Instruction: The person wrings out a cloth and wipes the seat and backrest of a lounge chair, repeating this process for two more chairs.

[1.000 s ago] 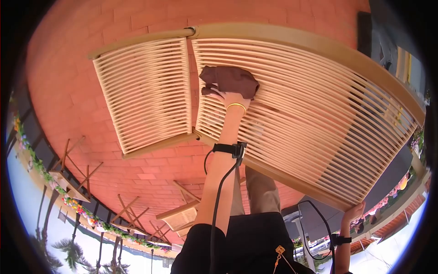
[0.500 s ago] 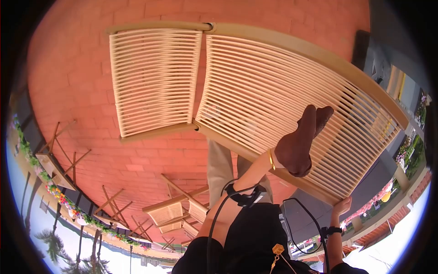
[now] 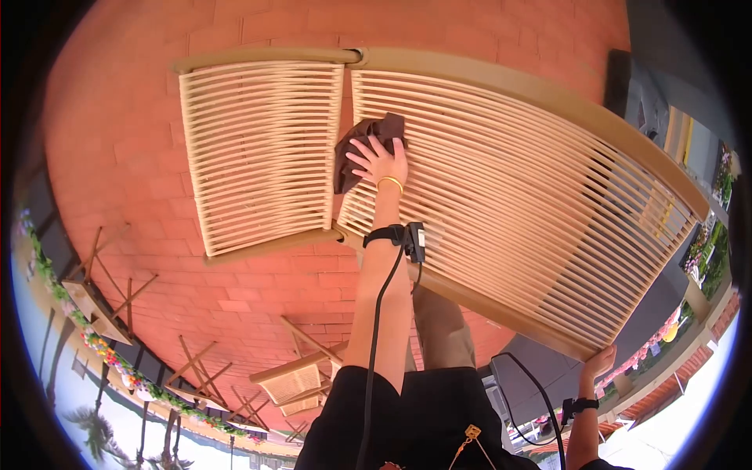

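Observation:
A chair with a tan frame and cream cords strung in rows spans the view, in two panels: a smaller panel on the left and a longer panel on the right. My left hand lies palm down with fingers spread over a dark brown cloth. The cloth is bunched at the left end of the longer panel, by the gap between the panels. At the longer panel's lower right corner, my right hand is closed around the chair frame.
More corded chairs and crossed-leg wooden furniture stand on the red brick floor. Flowers line the lower left edge. Cables run from straps on both my wrists.
My left hand has moved left along the longer panel with the brown cloth. The cloth covered that hand before; now it lies beneath the spread fingers. My right hand stays at the corner.

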Action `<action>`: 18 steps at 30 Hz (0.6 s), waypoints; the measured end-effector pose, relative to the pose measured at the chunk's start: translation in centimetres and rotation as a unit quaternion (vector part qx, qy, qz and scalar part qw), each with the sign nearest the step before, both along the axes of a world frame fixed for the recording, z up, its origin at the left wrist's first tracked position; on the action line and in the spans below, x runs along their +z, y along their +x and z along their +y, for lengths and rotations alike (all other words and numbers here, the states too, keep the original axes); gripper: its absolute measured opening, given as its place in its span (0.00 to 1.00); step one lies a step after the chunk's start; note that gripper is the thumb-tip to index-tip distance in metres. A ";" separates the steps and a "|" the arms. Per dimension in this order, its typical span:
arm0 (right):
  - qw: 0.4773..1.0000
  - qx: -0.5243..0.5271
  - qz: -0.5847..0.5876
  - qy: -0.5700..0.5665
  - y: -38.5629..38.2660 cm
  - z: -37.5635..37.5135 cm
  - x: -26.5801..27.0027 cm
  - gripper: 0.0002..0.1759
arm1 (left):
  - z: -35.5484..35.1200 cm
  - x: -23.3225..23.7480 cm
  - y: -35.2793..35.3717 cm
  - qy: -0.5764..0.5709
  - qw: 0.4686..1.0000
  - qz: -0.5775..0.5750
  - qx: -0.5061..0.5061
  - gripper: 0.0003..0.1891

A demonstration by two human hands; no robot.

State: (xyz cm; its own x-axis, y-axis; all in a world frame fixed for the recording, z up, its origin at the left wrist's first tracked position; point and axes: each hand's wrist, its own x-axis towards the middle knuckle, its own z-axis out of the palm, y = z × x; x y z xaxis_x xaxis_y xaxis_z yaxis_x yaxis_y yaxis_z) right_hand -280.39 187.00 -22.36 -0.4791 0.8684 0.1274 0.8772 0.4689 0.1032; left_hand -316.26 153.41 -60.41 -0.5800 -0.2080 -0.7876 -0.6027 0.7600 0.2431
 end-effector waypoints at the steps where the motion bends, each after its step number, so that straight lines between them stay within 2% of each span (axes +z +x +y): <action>1: 1.000 0.004 0.016 -0.005 0.2 0.3 -0.3 0.21 | 1.1 -0.6 0.2 0.012 0.998 0.057 0.026 0.37; 2: 1.000 0.003 0.024 -0.009 0.3 0.2 -0.2 0.21 | 1.6 -0.2 0.9 0.026 0.993 0.106 0.046 0.36; 3: 1.000 0.001 0.010 -0.007 0.9 0.6 0.4 0.21 | 0.9 0.4 2.3 0.084 0.986 0.141 -0.041 0.34; 5: 0.999 0.005 -0.048 0.024 2.3 1.6 0.6 0.21 | 0.1 3.1 4.9 0.194 0.935 0.200 -0.221 0.30; 6: 0.999 0.003 -0.042 0.026 2.0 1.4 0.2 0.21 | 0.5 4.2 5.5 0.232 0.902 0.186 -0.314 0.28; 7: 0.999 -0.011 -0.031 -0.001 1.2 1.0 0.5 0.21 | 1.2 5.3 5.0 0.266 0.875 0.187 -0.357 0.26; 8: 0.999 -0.024 -0.023 -0.030 0.7 0.4 0.8 0.21 | 2.1 5.8 3.8 0.281 0.856 0.197 -0.387 0.25; 11: 1.000 0.010 -0.021 -0.005 0.4 0.2 0.7 0.19 | 3.9 3.4 -1.1 0.247 0.814 0.330 -0.410 0.25; 12: 0.999 0.024 -0.028 0.007 0.4 0.4 0.3 0.19 | 3.6 2.8 -2.8 0.248 0.809 0.350 -0.401 0.25; 14: 1.000 0.024 -0.012 0.010 0.3 0.2 0.3 0.18 | 2.5 2.0 -3.5 0.207 0.833 0.326 -0.395 0.26; 16: 1.000 0.020 0.002 0.016 -1.0 -0.7 0.0 0.18 | 1.6 0.6 -2.2 0.103 0.891 0.384 -0.220 0.25; 17: 1.000 0.012 0.005 0.022 -1.4 -1.0 0.0 0.17 | 0.8 -1.2 -1.8 0.037 0.919 0.383 -0.084 0.22; 18: 1.000 0.014 0.004 0.025 -1.0 -1.0 -0.1 0.17 | -0.2 -2.6 -1.9 -0.030 0.926 0.372 0.054 0.21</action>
